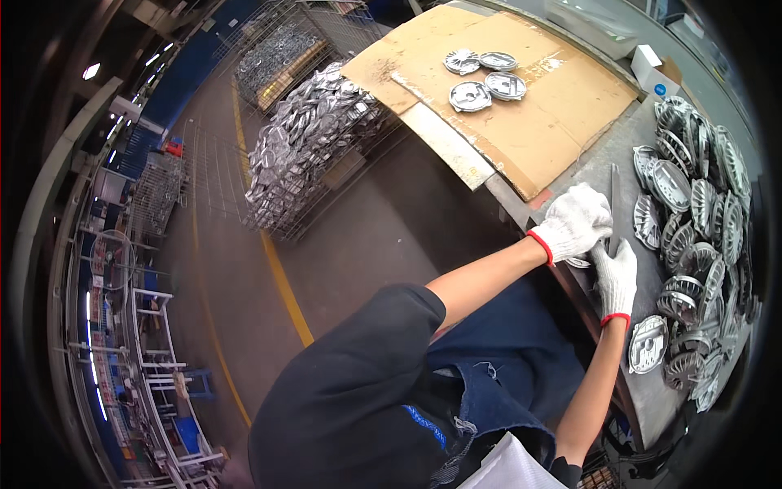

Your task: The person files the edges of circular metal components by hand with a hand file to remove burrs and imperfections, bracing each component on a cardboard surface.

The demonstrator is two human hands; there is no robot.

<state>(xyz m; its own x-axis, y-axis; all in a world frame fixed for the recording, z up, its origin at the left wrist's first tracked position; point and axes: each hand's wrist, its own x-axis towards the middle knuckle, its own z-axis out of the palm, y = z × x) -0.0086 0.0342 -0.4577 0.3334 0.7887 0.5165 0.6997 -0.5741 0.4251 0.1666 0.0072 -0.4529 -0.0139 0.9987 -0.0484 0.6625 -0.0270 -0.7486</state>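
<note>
Both of my hands wear white knit gloves with red cuffs and are close together at the workbench's near edge. My left hand (577, 222) is closed, fingers curled under, and what it grips is hidden. Just below and to its right, my right hand (617, 281) closes around the lower end of a long, tapered grey metal file (614, 200), which points away from me. A sliver of a silvery metal part (577, 262) shows below my left hand, beside my right. I cannot tell whether either hand touches it.
Many round finned metal castings (684, 236) are heaped on the bench (648, 407) at right. Several more castings (471, 96) lie on a cardboard sheet (505, 134) ahead. Beyond the bench's left side stands a wire cage (326, 191) full of metal parts. A small white box (654, 69) sits far right.
</note>
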